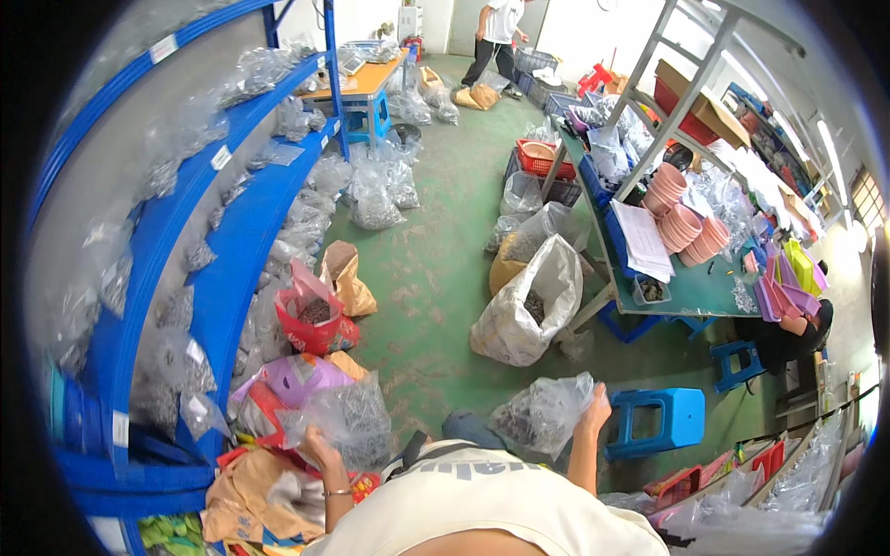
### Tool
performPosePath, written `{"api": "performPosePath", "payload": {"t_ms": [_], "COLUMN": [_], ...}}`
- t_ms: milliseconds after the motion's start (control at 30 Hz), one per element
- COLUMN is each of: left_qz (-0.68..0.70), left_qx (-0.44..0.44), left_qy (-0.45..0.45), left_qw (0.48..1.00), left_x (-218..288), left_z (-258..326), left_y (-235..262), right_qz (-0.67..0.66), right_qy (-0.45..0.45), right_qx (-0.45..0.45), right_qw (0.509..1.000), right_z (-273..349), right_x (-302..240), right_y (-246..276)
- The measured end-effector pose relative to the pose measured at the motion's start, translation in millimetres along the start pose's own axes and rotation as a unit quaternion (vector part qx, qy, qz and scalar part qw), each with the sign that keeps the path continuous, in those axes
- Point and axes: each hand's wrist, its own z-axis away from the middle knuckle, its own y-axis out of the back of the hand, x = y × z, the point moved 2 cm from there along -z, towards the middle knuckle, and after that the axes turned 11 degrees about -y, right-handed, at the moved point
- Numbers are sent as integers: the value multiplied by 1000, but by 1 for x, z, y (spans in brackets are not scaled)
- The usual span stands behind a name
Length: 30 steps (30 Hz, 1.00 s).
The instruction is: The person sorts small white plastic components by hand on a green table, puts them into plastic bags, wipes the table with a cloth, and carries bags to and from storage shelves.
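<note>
My left hand (321, 450) is closed on the top of a clear plastic bag (360, 424) with small grey parts inside, low over the sacks by the shelf. Out to the right, my right hand (596, 408) grips the gathered edge of another clear plastic bag (540, 415), also filled with small grey pieces. This second bag hangs beside a blue plastic stool (656, 422). Beyond the left bag lie a purple bag (301, 378) and a red bag (315, 320) holding grey parts. What exactly the small parts are cannot be made out.
Blue shelving (236, 236) full of clear bags runs along the left. A white woven sack (528, 306) stands ahead on the green floor (417, 269). To the right is a workbench (691, 283) with pink pots (680, 227). A person (501, 37) walks at the far end.
</note>
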Motion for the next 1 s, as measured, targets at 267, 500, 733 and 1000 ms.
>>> {"api": "performPosePath", "payload": {"t_ms": [267,500,733,1000], "left_qz": [49,-82,-179,-251], "left_qx": [-55,-10,-28,-149], "left_qy": [81,39,21,20], "left_qw": [994,996,983,956], "left_x": [-96,-110,-152,-179], "left_z": [-120,-159,-241,-299], "left_y": [-250,-440,-668,-950], "right_qz": [-5,-47,-134,-198], "right_qy": [43,47,135,155], "right_qx": [-41,-31,58,169], "right_qw": [998,997,980,953], "right_z": [-139,-251,-384,-510], "right_x": [-75,-165,-254,-349], "right_y": [-247,-434,-616,-760]}}
